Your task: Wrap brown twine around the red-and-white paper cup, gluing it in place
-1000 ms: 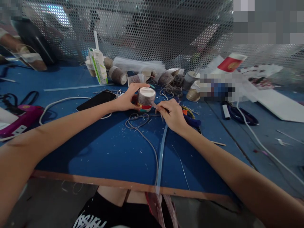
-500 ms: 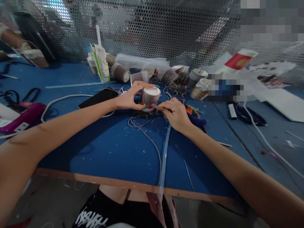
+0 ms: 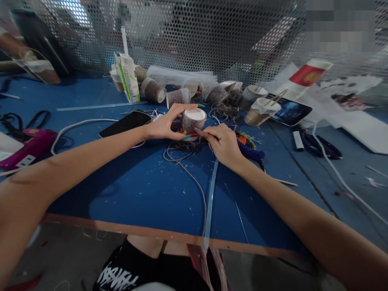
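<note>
An upturned paper cup (image 3: 194, 120) stands in front of me, its pale base on top. Grey-brown cord is wound round its upper part, and a red and yellow printed band shows below. My left hand (image 3: 165, 123) grips the cup from the left, a finger over the top edge and the thumb low on the side. Pinched together, the fingers of my right hand (image 3: 222, 143) press at the lower edge of the winding and seem to hold the cord there. Loose grey cord (image 3: 194, 178) loops below the cup and runs to the table's front edge.
Behind stand cord-wrapped cups (image 3: 153, 90), a drink carton (image 3: 129, 76) and a metal mesh (image 3: 194, 40). A black phone (image 3: 127, 123) lies left, blue-handled pliers (image 3: 253, 152) right. A clear strip (image 3: 211, 198) crosses the front edge. Another person's hand (image 3: 26, 52) is at far left.
My right fingertips have moved up slightly and closer against the cup's side. My left hand keeps its grip, and the cup looks tilted a little differently.
</note>
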### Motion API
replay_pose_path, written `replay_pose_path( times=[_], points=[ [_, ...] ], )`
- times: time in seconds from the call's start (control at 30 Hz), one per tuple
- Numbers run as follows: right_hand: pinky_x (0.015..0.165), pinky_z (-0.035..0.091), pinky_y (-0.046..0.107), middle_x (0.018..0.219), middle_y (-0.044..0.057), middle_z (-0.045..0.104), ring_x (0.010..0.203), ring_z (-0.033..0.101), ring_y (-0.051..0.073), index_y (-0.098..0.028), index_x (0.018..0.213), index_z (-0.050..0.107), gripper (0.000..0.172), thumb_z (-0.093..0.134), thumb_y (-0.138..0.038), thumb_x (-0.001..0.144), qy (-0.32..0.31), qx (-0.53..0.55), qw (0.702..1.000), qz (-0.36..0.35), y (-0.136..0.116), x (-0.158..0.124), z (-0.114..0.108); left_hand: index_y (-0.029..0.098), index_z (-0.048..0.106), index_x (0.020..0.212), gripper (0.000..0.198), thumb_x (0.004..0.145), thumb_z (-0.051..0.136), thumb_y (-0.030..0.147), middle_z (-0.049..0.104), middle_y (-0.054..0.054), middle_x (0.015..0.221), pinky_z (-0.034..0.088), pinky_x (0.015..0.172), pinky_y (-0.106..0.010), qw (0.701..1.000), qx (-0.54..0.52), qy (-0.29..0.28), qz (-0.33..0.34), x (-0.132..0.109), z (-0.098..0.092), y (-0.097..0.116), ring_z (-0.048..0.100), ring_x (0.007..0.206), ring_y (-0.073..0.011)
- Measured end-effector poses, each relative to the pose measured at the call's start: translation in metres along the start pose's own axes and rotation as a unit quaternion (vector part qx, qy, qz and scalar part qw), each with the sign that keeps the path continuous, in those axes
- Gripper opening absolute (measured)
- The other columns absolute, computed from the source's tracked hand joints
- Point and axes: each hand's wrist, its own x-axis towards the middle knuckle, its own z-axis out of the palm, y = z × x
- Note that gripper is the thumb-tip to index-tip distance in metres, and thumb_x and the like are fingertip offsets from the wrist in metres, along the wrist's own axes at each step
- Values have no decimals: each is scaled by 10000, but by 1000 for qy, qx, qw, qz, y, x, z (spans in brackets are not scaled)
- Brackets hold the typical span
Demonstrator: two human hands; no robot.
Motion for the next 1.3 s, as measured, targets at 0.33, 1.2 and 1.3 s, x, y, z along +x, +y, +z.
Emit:
replay_pose_path(
  times=[0.33,1.2,1.3],
  points=[
    [727,319,343,619,22,622,648,460,179,-215,707,656,539,375,-585,982,16,-26,999,13,0,-2,4,382,357,1478,885,708,745,581,386,-74,1507,424,1129,-539,999,-29,-15,-6,0,-1,-3,447,1370,-370],
    [726,306,347,589,23,582,669,469,197,-219,664,586,506,377,-538,996,-7,-36,999,24,-4,-2,3,334,314,1503,974,666,790,482,342,-95,1507,340,1174,-596,999,30,9,12,-2,6,-2,361,1430,-405],
    [730,314,348,589,23,585,669,471,198,-221,675,599,496,384,-533,995,-7,-33,999,22,-3,-2,4,314,300,1512,1014,646,813,439,353,-111,1504,320,1186,-592,998,64,23,19,-2,8,-2,324,1451,-405]
  ],
)
